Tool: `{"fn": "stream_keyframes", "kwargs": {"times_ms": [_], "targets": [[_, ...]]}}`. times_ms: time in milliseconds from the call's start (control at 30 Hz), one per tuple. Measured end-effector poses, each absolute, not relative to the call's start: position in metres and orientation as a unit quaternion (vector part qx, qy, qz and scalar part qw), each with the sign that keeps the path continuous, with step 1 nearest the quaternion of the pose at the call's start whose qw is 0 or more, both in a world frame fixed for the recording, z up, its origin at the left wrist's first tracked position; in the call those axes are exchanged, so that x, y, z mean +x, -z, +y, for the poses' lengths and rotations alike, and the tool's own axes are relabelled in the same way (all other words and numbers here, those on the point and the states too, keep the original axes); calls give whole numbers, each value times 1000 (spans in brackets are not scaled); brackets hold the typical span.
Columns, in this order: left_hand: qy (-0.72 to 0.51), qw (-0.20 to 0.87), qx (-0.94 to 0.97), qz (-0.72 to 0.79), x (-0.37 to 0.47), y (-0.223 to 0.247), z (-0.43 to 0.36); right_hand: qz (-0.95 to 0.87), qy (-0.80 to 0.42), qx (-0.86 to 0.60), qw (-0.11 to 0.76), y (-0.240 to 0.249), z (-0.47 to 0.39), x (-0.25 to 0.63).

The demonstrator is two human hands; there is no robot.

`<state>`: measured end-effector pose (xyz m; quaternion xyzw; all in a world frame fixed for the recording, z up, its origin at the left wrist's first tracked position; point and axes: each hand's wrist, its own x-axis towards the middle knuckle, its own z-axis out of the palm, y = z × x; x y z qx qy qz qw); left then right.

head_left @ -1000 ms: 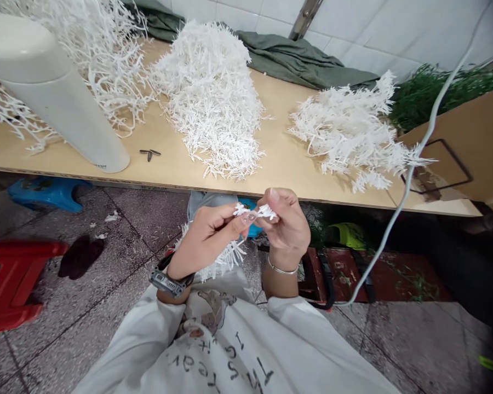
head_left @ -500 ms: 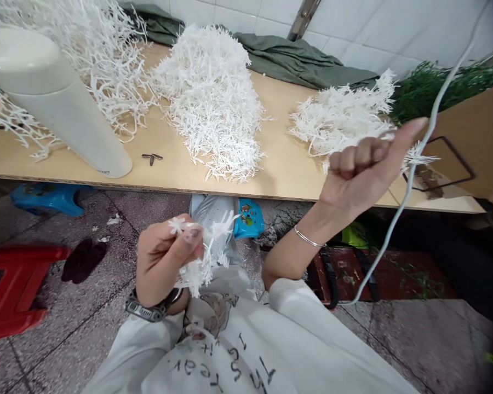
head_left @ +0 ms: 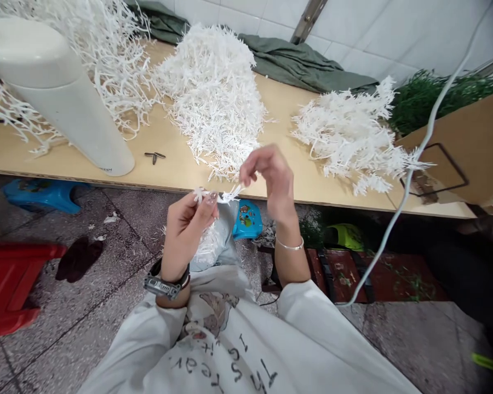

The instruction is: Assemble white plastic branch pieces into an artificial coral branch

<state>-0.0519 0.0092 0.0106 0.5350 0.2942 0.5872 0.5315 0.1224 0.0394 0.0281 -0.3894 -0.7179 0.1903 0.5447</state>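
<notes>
My left hand [head_left: 189,230] is closed in a pinch on a white plastic sprig [head_left: 230,196], whose branched end sticks out to the right, just off the table's front edge. More white sprigs [head_left: 207,243] show below that hand, over my leg. Blurred by motion, my right hand [head_left: 271,180] hovers with bent fingers by the sprig's free end; whether it touches it is unclear. Beyond it lies a dense heap of short white sprigs [head_left: 217,98]. A looser bunch of white branched stems [head_left: 349,137] lies to the right on the table.
A white bottle [head_left: 82,109] stands at the left on the table [head_left: 176,169], before tangled white stems [head_left: 110,60]. Small dark seeds [head_left: 154,157] lie near it. A pale cable [head_left: 406,191] hangs at right, before a cardboard box [head_left: 476,137]. Red [head_left: 12,290] and blue [head_left: 247,219] stools stand below.
My right hand has swung left from the right-hand bunch to near my left hand. My left hand, with the sprig, has risen and shifted right.
</notes>
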Motion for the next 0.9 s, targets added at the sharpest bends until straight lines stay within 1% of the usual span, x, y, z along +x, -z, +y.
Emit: {"fn": "stream_keyframes", "kwargs": {"times_ms": [67,167,200,267,500,600,667,767,900], "targets": [[-568,540,544,300,-52,-9,12,-767,-187,-346,507,-31,27,113],[-538,548,566,301,-54,-8,15,-828,-87,-355,425,-34,20,108],[-527,550,575,299,-55,-8,15,-834,-63,-360,413,-35,19,108],[-505,554,593,295,-57,-9,14,-818,-45,-376,433,-37,19,108],[-451,550,647,274,-56,-18,3,-667,-30,-449,593,-38,-4,96],[-446,553,653,265,-54,-22,-1,-625,-21,-474,619,-41,-8,90],[-456,552,648,259,-54,-23,-3,-609,-62,-488,622,-47,-9,88],[-476,549,638,254,-54,-26,-7,-590,-167,-489,620,-58,-7,88],[-497,557,617,250,-51,-29,-11,-584,-289,-454,608,-68,-3,90]]}}
